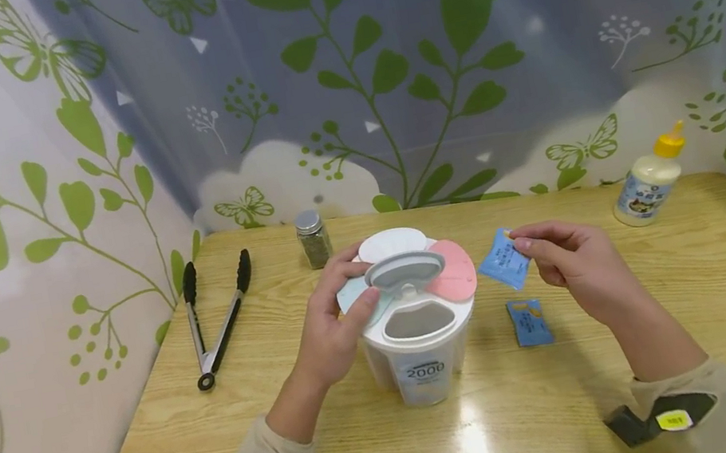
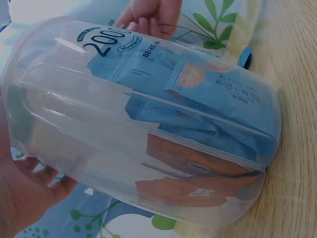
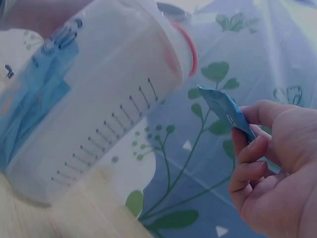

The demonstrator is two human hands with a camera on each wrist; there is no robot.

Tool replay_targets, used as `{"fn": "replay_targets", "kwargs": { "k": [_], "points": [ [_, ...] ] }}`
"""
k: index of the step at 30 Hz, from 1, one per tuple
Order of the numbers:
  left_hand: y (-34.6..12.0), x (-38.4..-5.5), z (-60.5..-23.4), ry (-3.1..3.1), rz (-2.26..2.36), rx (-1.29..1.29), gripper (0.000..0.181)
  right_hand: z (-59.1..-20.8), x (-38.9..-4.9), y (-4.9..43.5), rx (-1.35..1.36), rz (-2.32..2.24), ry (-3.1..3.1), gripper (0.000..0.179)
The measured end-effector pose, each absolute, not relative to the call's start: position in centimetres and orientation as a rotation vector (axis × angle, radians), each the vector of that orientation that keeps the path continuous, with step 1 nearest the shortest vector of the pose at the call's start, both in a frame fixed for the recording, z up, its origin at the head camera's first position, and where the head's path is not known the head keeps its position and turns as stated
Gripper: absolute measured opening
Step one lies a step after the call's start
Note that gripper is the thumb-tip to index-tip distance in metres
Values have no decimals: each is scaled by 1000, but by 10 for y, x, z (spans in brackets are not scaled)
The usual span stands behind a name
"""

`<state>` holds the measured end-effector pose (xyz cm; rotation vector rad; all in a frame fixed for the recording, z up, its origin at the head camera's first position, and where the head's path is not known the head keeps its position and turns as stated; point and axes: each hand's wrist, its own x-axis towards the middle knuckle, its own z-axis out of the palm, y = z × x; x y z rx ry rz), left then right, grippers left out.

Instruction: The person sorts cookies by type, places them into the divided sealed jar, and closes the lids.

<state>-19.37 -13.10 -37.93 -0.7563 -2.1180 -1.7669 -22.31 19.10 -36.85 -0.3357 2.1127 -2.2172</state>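
Observation:
A clear plastic storage container [image 1: 426,377] with several compartments stands upright on the table. Its front lid flap [image 1: 406,271] is raised over an open hole; a pink flap [image 1: 456,270] and a pale blue one are down. My left hand [image 1: 333,329] grips the lid's left side, thumb beside the raised flap. Blue snack packets [image 2: 223,94] and orange-brown packets [image 2: 198,158] lie inside, low in the container. To the right of the lid, my right hand [image 1: 577,262] pinches a blue snack packet [image 1: 504,260] between thumb and fingers. Another blue packet [image 1: 530,322] lies on the table below it.
Metal tongs with black tips [image 1: 214,358] lie spread at the left. A small glass jar with a silver cap [image 1: 313,239] stands behind the container. At the back right is a bottle with a yellow nozzle [image 1: 649,184]. Patterned cloth [image 1: 420,135] hangs behind the table.

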Motion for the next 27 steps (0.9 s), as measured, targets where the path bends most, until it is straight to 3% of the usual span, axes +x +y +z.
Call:
{"fn": "replay_targets", "kwargs": {
  "k": [18,27],
  "points": [
    [-131,-193,-382,-2116,-1766,-763,26,-345,-187,172,-668,-2358,2037,31],
    [-131,-195,-381,-2087,-1778,-776,27,-337,-171,150,-587,-2283,2116,34]
  ]
}}
